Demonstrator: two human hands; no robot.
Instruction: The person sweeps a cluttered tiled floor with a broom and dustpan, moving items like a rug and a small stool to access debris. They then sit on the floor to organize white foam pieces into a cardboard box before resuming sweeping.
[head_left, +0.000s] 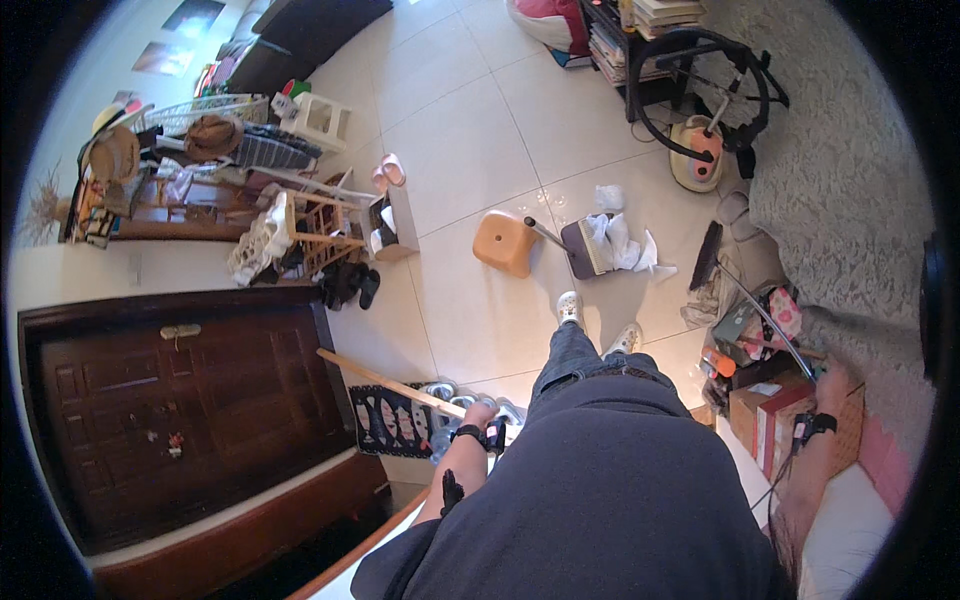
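My left hand (480, 414) is curled around a long pale wooden bar (390, 384), which slants over the dark patterned mat at the left. At the far right, my right hand (831, 384) is at the upper end of the metal handle of a broom (706, 256), fingers closed on it. The broom's dark bristle head points away from me, near the grey covering. A grey dustpan (581, 251) with an upright handle lies on the tiles ahead of my feet, crumpled white paper (622, 244) at its edge. An orange plastic stool (501, 241) stands left of it.
A canister vacuum cleaner (697, 154) with a coiled hose stands at upper right. Cardboard boxes (776, 412) and bags crowd my right side. Bottles and shoes sit near my left hand. A shoe rack (326, 232) and a dark wooden door (187, 405) are at the left.
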